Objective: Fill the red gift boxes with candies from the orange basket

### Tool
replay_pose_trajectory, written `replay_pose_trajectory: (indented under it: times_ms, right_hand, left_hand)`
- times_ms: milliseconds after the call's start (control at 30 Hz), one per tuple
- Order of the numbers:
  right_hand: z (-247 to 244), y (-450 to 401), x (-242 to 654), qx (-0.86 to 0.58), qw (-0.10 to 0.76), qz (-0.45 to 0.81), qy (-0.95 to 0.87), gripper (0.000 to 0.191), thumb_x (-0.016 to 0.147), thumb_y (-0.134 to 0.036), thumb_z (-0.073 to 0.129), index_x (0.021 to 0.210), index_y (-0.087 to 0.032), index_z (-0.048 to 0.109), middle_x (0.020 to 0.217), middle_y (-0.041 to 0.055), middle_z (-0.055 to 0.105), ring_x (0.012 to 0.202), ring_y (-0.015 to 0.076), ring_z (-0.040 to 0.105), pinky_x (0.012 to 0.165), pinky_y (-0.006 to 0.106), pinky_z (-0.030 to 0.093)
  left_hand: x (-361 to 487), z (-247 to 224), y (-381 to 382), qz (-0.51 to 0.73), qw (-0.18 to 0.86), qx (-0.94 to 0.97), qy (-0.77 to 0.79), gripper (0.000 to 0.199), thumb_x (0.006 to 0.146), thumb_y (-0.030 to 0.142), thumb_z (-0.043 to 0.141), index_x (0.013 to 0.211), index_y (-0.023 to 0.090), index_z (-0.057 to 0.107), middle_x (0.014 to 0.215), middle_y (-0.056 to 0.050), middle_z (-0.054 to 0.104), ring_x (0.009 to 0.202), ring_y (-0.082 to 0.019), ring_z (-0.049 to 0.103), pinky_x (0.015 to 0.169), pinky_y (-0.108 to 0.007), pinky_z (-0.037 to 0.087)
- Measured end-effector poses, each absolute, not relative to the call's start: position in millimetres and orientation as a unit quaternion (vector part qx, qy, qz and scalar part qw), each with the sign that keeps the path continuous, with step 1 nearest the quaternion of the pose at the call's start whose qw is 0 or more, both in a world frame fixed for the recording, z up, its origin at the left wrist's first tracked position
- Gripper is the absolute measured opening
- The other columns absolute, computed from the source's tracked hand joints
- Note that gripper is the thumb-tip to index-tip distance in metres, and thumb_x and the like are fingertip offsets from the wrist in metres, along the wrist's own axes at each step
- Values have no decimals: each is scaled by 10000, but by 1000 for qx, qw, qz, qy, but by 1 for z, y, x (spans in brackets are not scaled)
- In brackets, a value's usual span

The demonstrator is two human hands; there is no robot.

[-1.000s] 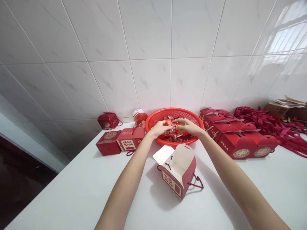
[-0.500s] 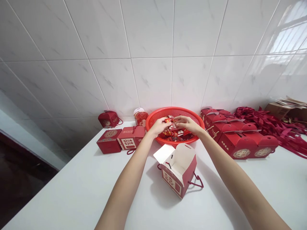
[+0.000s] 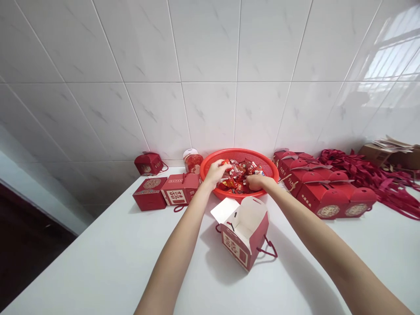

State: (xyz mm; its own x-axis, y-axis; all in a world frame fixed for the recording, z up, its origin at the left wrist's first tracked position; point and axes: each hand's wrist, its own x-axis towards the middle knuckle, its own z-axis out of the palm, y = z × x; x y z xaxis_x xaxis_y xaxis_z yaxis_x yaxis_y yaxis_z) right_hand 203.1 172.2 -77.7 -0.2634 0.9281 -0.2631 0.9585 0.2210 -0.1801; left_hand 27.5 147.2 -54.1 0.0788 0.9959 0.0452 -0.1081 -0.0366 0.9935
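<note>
A red plastic basket (image 3: 241, 152) against the wall holds many wrapped candies (image 3: 236, 181), mostly red. Over the basket's left side, my left hand (image 3: 215, 173) is closed on a red wrapped candy (image 3: 226, 162) at its fingertips. My right hand (image 3: 257, 181) reaches down among the candies at the basket's right side; its fingers are bent, and what they hold, if anything, is hidden. In front of the basket stands a red box (image 3: 243, 236) with its lid flaps open, a white inside and dark red cord handles.
Closed red boxes (image 3: 149, 193) stand at the left, beside a small round-topped container (image 3: 192, 161). Several closed red boxes (image 3: 323, 199) are in rows at the right. Behind them lie dark red ribbons (image 3: 357, 175) and a cardboard box (image 3: 377, 154) with papers.
My right hand has moved down and nearer, into the candies. My left hand has shifted slightly left, now with a red candy at its fingertips. The open box has stayed in place.
</note>
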Motion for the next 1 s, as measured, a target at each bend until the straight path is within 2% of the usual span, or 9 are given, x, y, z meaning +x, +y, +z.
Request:
replay_pose_trajectory:
  times_ms: [100, 200, 300, 433, 567, 667, 733, 867, 1000]
  right_hand:
    - [-74, 172, 206, 597, 8, -154, 787, 302, 731, -94, 628, 986, -176, 767, 1145, 116, 723, 1043, 268, 663, 875, 318, 492]
    - [-67, 169, 209, 589, -65, -145, 793, 308, 823, -102, 524, 1009, -162, 762, 1100, 91, 740, 995, 219, 676, 852, 253, 492]
    - [-62, 165, 212, 594, -182, -160, 767, 382, 843, -69, 432, 1055, -137, 743, 1140, 84, 728, 984, 183, 673, 828, 216, 497]
    - [-64, 162, 216, 576, -376, -304, 660, 315, 801, -95, 496, 1010, -120, 730, 1006, 89, 749, 782, 163, 677, 681, 233, 519]
    - [-68, 167, 220, 612, -452, -295, 578, 338, 799, -147, 552, 1109, -144, 685, 1035, 79, 727, 882, 164, 669, 712, 218, 514]
    - [-68, 175, 226, 672, -457, -249, 526, 418, 801, -151, 536, 1209, -133, 620, 1118, 109, 686, 946, 180, 650, 732, 228, 507]
    - [-67, 180, 229, 694, -440, -244, 515, 439, 791, -139, 534, 1224, -114, 597, 1064, 117, 685, 866, 179, 645, 672, 232, 497]
    - [-62, 187, 232, 722, -363, -259, 529, 319, 758, -113, 564, 1067, -98, 640, 806, 61, 656, 620, 140, 562, 511, 223, 423]
    - [-59, 195, 230, 722, -289, -269, 568, 214, 725, -98, 621, 932, -133, 663, 701, 15, 621, 577, 124, 528, 504, 216, 414]
  left_hand:
    - [27, -54, 146, 517, 538, 501, 438, 173, 626, 237, 714, 712, 178, 576, 658, 32, 614, 586, -107, 572, 540, -207, 451]
    - [27, -54, 144, 518, 545, 495, 435, 182, 657, 273, 710, 707, 181, 561, 646, 35, 592, 572, -107, 563, 537, -214, 445]
    - [27, -54, 143, 518, 553, 489, 432, 186, 666, 286, 708, 706, 183, 558, 638, 42, 566, 565, -104, 547, 545, -221, 446]
    - [27, -58, 146, 535, 543, 501, 410, 184, 641, 281, 704, 681, 179, 556, 647, 37, 562, 588, -108, 535, 565, -227, 444]
    - [26, -61, 149, 557, 525, 523, 375, 222, 600, 311, 715, 645, 178, 543, 653, 33, 551, 611, -109, 517, 579, -227, 430]
    - [25, -62, 150, 559, 518, 528, 375, 230, 595, 325, 717, 648, 174, 552, 661, 27, 554, 620, -111, 510, 580, -224, 419]
    - [25, -61, 149, 558, 513, 534, 375, 234, 594, 329, 719, 643, 174, 551, 659, 27, 551, 620, -110, 502, 573, -221, 409]
    - [24, -61, 147, 543, 524, 537, 376, 242, 586, 344, 722, 659, 177, 562, 666, 22, 560, 636, -123, 517, 578, -230, 419]
    - [24, -62, 145, 538, 517, 548, 378, 237, 590, 353, 717, 661, 173, 579, 693, 9, 593, 679, -135, 542, 618, -238, 423]
